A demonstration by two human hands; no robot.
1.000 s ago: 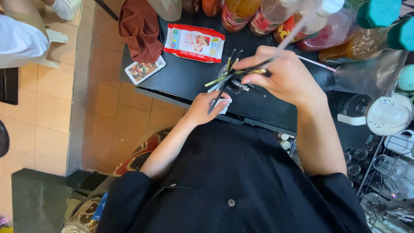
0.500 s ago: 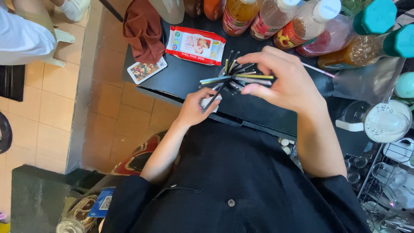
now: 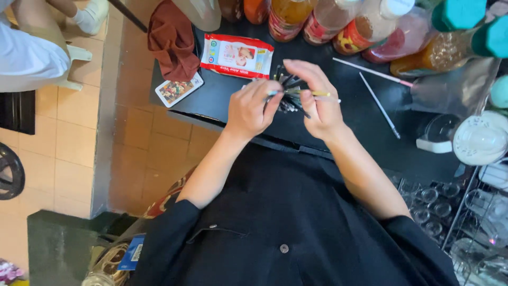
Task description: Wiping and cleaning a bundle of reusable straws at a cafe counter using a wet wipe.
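— What have you got in your hands?

— A bundle of thin sticks point(image 3: 290, 96), mostly dark with a yellow one and a pale one among them. My right hand point(image 3: 317, 100) has its fingers point(image 3: 302, 68) curled over the bundle and clamped on it from the right. My left hand point(image 3: 253, 108) closes on the same bundle from the other side, fingers together around the near ends.

— Where is the bundle?

— Between my two hands, just above the black tabletop point(image 3: 365, 124), near its front edge; whether it touches the surface I cannot tell.

— What lies around it?

— A red and white flat packet point(image 3: 236, 55) just behind my hands, a small picture card point(image 3: 179, 89) to the left of it, and a brown cloth point(image 3: 172, 39) hanging over the left corner. Two loose sticks point(image 3: 378, 103) lie to the right, apart from the bundle. Bottles point(image 3: 338, 21) of coloured liquids stand along the back.
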